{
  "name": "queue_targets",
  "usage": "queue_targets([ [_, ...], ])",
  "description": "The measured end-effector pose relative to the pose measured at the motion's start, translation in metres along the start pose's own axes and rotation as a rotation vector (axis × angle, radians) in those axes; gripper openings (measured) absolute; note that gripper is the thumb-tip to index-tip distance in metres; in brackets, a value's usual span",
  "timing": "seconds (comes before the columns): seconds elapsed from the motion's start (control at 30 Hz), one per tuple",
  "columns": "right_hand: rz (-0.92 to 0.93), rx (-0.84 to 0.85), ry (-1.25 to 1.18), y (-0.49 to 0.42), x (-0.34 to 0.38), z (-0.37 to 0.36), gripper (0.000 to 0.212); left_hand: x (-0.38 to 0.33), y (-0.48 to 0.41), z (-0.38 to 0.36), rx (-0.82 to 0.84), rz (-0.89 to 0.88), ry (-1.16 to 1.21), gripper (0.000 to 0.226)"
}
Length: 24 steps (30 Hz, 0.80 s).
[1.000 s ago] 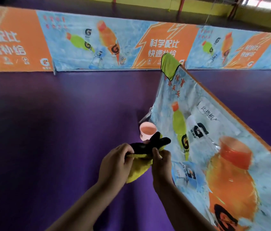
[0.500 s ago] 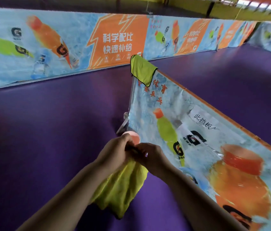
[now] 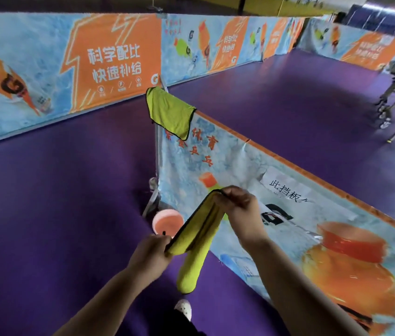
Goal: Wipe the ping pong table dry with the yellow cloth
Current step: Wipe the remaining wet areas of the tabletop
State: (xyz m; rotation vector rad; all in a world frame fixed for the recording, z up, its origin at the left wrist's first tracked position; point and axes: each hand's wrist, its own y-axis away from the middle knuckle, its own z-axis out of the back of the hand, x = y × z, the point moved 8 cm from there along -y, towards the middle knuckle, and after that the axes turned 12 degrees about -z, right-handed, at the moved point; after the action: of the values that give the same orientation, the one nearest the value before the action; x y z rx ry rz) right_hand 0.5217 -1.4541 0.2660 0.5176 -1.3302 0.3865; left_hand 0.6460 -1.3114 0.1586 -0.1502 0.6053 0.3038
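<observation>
Both hands clamped on the yellow cloth (image 3: 196, 241), held above the purple floor (image 3: 58, 202).
Left hand (image 3: 151, 253), 7 o'clock, grips the cloth's lower end. A pink basin (image 3: 165, 221) sits on the floor just behind it. A second cloth (image 3: 169, 112) drapes over the barrier end at 12 o'clock. The held cloth runs taut up toward 1 o'clock, with a fold hanging at 6. Right hand (image 3: 239, 207), 5 o'clock, pinches the upper end in front of the printed barrier (image 3: 240, 170).

Yellow cloth (image 3: 193, 241) edged black, purple floor (image 3: 58, 190), pink basin (image 3: 166, 223), orange-and-blue barrier (image 3: 288, 214).
</observation>
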Motion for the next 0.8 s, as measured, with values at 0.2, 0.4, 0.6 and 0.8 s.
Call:
queue_targets([
  [0.2,-0.021,-0.231,-0.196,-0.096,0.010,0.042,0.024,0.028,-0.090,0.030,-0.067,0.018,-0.183,0.012],
  [0.4,-0.021,-0.390,-0.145,-0.183,0.019,0.086,0.024,0.051,-0.208,0.104,-0.348,0.187,-0.045,0.015],
  [0.6,0.060,-0.699,-0.031,-0.228,0.042,0.135,0.021,0.015,-0.313,0.162,-0.531,-0.088,0.074,0.015],
  [0.8,0.049,-0.936,-0.109,-0.267,0.052,0.164,0.011,-0.014,-0.430,0.186,-0.583,-0.282,0.128,0.017],
])
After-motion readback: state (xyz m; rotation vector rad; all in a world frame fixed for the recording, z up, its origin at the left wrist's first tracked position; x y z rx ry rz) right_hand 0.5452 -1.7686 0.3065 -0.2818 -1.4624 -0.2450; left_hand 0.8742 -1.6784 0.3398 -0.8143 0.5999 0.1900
